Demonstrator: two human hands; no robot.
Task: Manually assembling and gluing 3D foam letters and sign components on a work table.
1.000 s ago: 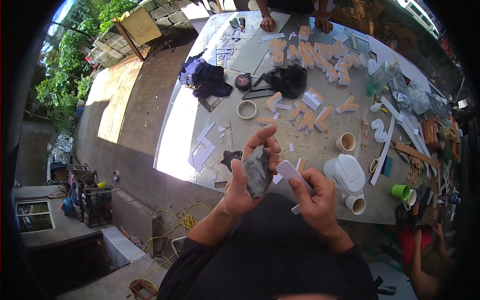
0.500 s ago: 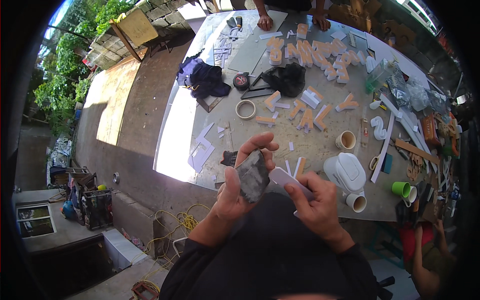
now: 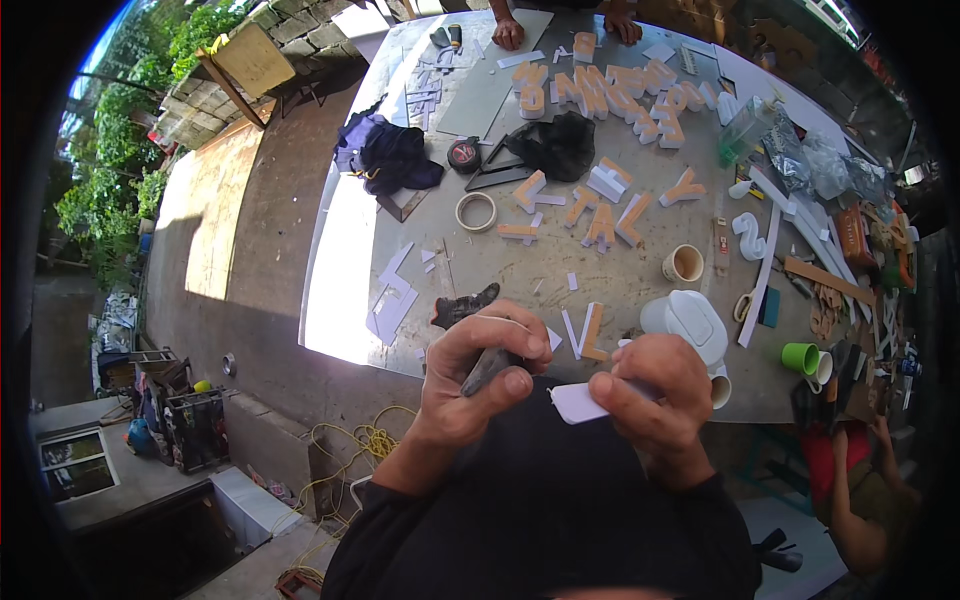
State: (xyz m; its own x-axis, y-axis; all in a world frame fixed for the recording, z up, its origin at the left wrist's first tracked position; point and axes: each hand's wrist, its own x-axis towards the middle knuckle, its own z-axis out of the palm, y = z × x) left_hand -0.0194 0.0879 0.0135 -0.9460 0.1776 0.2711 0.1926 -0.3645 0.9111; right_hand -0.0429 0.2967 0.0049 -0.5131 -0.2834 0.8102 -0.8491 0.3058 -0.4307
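In front of my body, my left hand [image 3: 455,375] is closed around a worn, dark grey piece of sandpaper [image 3: 486,371], seen nearly edge-on between thumb and fingers. My right hand [image 3: 665,395] grips a flat white plastic piece [image 3: 577,403] whose rounded end points left towards the sandpaper, with a gap between them. A thin curl hangs at that end; the rest of the piece is hidden in my fist. On the table just beyond my hands lie a dark glove-like thing [image 3: 465,303] and an L-shaped letter with a tan face [image 3: 592,333].
Several tan-and-white block letters [image 3: 605,225] cover the middle and far part of the grey table [image 3: 420,225]. A tape roll [image 3: 476,212], paper cup [image 3: 683,264], white tub [image 3: 690,325] and green cup [image 3: 799,357] stand around. Another person's hands [image 3: 509,35] rest at the far edge.
My left hand has turned, so the sandpaper's broad face no longer shows. The white piece has tilted closer to level and dropped slightly. The view has shifted a little.
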